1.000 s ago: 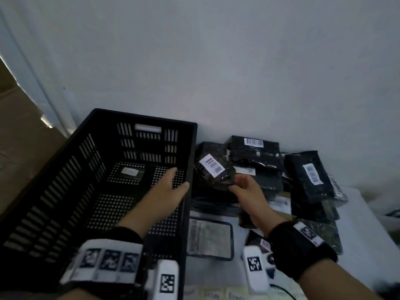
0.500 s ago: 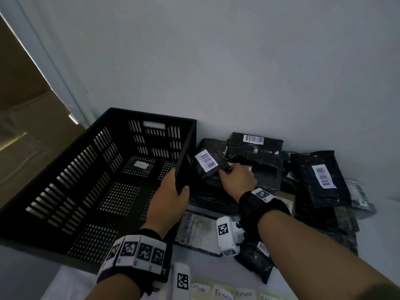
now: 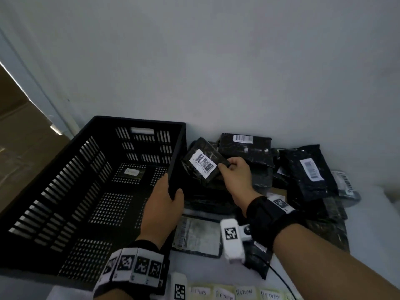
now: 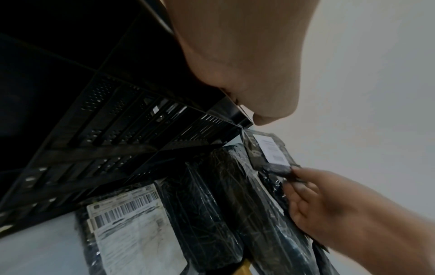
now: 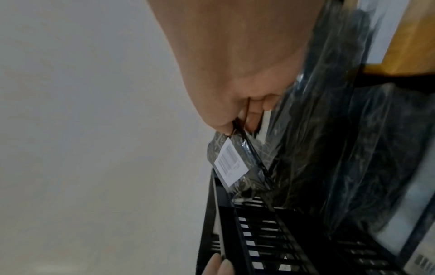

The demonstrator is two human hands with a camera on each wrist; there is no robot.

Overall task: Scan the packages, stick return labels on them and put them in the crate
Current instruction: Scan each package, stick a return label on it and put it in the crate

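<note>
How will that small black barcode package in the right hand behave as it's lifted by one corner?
Probably light: the right hand raises the package by a corner pinch alone. It looks fairly stiff, keeping flat without drooping. The glossy crinkled wrap could be slippery, so the fingers may lose it.

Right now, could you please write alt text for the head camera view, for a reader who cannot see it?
The right hand pinches the corner of a small black package with a barcode label, lifted from a pile of black packages, while the left hand grips the right wall of a black crate. Handwritten return labels lie at the near edge.
</note>
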